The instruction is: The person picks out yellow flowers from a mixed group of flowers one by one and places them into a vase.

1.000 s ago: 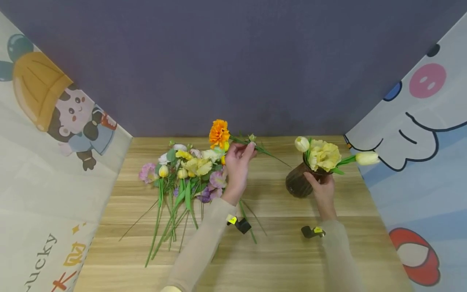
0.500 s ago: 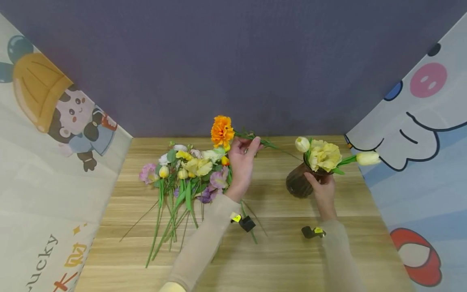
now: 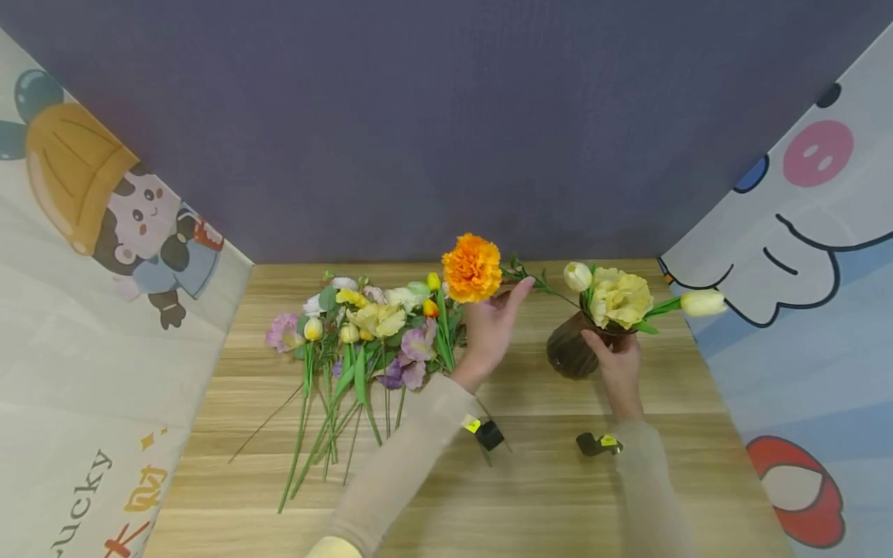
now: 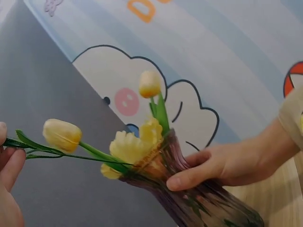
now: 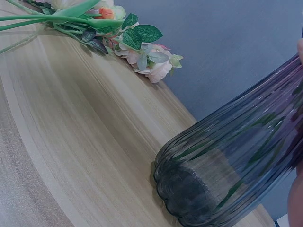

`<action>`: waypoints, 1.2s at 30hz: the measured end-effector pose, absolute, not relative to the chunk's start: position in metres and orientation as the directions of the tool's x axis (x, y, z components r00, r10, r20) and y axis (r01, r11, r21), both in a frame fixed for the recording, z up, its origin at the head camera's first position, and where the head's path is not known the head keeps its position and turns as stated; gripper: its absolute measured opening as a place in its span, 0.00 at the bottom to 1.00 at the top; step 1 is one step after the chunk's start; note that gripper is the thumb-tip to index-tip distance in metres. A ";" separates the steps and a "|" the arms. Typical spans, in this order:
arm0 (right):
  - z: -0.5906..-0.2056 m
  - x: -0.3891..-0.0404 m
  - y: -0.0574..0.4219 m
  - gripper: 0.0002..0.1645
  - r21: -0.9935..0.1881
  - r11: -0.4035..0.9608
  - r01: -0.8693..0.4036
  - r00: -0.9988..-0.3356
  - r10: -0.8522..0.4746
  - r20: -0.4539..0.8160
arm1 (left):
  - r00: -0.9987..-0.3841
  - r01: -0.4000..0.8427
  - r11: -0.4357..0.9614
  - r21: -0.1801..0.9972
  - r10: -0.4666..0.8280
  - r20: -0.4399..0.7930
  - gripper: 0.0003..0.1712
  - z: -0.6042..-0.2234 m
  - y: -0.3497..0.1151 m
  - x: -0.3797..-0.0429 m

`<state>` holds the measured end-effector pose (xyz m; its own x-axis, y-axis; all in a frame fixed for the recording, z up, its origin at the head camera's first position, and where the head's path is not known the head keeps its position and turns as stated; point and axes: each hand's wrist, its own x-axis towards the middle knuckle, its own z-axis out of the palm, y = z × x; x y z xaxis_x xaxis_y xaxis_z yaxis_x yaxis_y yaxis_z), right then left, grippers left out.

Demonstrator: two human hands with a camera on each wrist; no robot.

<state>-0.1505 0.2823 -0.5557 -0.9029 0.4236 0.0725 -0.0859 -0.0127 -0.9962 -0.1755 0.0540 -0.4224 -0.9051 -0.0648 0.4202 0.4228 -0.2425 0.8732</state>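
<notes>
Orange flower (image 3: 472, 268): bloom just above the left hand (image 3: 488, 335), stem running off to that hand's right, toward the vase. Left wrist view shows thumb and finger pinching the stem. Thin end meets the vase mouth; cannot tell whether it is inside.

Vase (image 3: 572, 350): ribbed, see-through, tilted, mouth leaning to the right. Right hand (image 3: 618, 363) clamped round its neck, thumb in front. Base lies down and left of that hand, at the table (image 3: 530, 496).

Contents: white tulip (image 3: 577, 276) above and left of the right hand, second tulip (image 3: 702, 302) out to its right, yellow bloom (image 3: 621, 297) directly above it. Green stems show through the glass in the right wrist view.

Progress, my reading: three blooms in, orange one at the threshold, early going. Heap (image 3: 377, 318) left of the left hand remains outside: mixed blooms, stems mostly pointing toward the person. Dark wall (image 3: 446, 124) beyond both hands.
</notes>
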 end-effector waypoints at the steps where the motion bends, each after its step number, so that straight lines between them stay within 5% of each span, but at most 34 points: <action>1: -0.556 -0.150 0.282 0.27 -0.996 -0.015 -0.090 -0.904 0.421 0.075 | -0.901 0.432 -0.208 0.878 -0.059 0.429 0.16 -0.422 0.055 -0.175; 21: -0.556 -0.151 0.282 0.31 -0.995 -0.031 -0.100 -0.906 0.417 0.078 | -0.852 0.514 0.033 0.857 0.135 0.505 0.12 -0.429 0.062 -0.194; 28: -0.555 -0.151 0.280 0.24 -0.994 -0.014 -0.110 -0.898 0.430 0.093 | -0.896 0.371 0.173 0.912 0.325 0.303 0.11 -0.445 0.070 -0.192; 36: -0.549 -0.149 0.278 0.23 -0.995 -0.013 -0.097 -0.899 0.430 0.082 | -0.793 0.315 0.246 0.917 0.599 0.112 0.32 -0.460 0.070 -0.194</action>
